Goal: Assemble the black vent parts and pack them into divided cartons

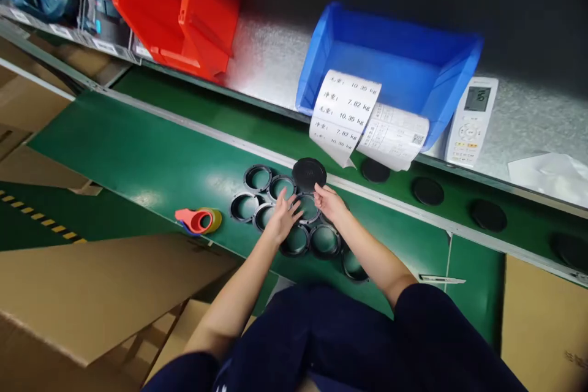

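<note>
Several black rings (324,241) lie grouped on the green work surface (184,156). Over the middle of the group is my left hand (281,218), its fingers spread and holding nothing. My right hand (329,202) pinches the lower right edge of a round black cap (309,174). That cap sits at the upper end of the group, beyond the rings. A farther ring (353,264) lies partly behind my right forearm. Whether my left fingers touch the rings below them I cannot tell.
More black caps (427,191) lie in a row along the back strip. A blue bin (386,67) with label rolls (344,110), a red bin (206,12) and a remote control (471,119) stand on the shelf. Tape rolls (202,220) and a utility knife (441,279) lie on the surface.
</note>
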### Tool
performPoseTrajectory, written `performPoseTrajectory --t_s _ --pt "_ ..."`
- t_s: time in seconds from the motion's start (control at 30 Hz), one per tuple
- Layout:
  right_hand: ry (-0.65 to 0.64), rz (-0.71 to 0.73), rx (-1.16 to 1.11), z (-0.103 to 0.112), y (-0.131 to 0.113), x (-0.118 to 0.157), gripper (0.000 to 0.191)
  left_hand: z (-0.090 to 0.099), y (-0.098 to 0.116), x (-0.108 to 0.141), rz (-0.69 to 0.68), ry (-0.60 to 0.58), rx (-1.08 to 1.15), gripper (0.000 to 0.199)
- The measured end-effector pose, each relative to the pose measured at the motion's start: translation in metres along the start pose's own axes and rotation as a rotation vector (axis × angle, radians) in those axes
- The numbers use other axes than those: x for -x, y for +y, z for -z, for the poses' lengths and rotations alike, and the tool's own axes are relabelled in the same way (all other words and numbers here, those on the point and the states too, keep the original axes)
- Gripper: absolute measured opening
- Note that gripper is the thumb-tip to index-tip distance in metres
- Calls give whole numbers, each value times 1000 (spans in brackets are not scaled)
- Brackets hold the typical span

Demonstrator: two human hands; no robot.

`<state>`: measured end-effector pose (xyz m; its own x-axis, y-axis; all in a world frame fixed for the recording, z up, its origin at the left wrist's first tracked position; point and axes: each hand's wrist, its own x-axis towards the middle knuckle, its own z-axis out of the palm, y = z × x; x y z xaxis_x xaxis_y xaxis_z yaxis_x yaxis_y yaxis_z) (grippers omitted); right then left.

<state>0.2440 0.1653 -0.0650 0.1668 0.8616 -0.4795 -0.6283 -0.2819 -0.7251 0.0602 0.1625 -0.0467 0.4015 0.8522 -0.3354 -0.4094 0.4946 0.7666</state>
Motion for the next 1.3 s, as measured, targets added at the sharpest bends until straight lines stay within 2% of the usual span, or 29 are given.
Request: performPoseTrajectory --t_s 0.1,0.17,0.2,0.27,0.33,0.37,0.43,0.5,0.67,0.83,1.0,1.23,1.3 --pt "-181 53 39 12 41 71 53 -28 -3 0 120 -203 253 59" --pt "-255 62 203 27 51 107 57 -41 -9 12 131 -258 323 60" --pt "-240 99 323 36 50 120 61 -46 -13 20 126 -263 346 59" --pt "-78 321 593 54 39 139 66 -55 -19 37 125 -263 376 58" --pt "122 678 843 70 24 152 62 -63 -25 55 166 -275 374 60" --pt "164 844 945 76 16 158 58 -67 -27 63 200 -285 364 63" --pt "115 1054 1100 82 6 165 52 -73 -32 78 260 -299 337 69" --pt "54 1127 1194 85 5 169 48 -76 -37 90 287 -291 319 72" --pt "-21 1061 1229 93 21 168 47 -77 -46 108 281 -260 247 72" --pt "-82 924 991 97 25 177 75 -78 -53 117 293 -300 175 81" --pt "-74 807 802 89 16 185 84 -83 -53 125 339 -341 206 93" --pt "-69 801 811 92 19 184 87 -79 -53 126 338 -302 195 91" --pt "-46 819 882 95 25 186 81 -76 -53 124 344 -296 188 90"
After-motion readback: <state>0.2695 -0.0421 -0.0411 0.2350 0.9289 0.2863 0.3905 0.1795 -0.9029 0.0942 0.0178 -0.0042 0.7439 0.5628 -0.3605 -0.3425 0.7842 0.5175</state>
